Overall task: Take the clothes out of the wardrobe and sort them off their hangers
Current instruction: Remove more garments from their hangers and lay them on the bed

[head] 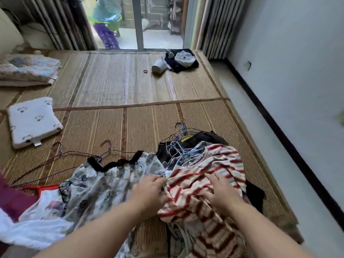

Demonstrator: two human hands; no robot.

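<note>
**Both hands on the striped top at the heap**

The heap of clothes lies on the woven mat [130, 116] at about 5 o'clock in the view. On top is a red-and-cream striped top [206, 164], with a tangle of wire hangers [176, 148] poking out at the heap's 12 o'clock edge.

The right hand [221, 190] rests flat on the striped top, fingers spread and nearly straight, gripping nothing.

The left hand [149, 190] is at the top's 9 o'clock edge. Its fingers [158, 181] curl into the fold where the stripes meet a grey-patterned garment with black lace trim [100, 183], bunching the striped cloth; the fingertips are hidden in the fold.

Two loose purple wire hangers [61, 157] lie bare on the mat at 9 o'clock of the heap, and a red hanger [42, 187] just below them. A white pillow [33, 121] sits at 9 o'clock in the view, and a dark clothes pile [180, 62] at 1 o'clock.
</note>
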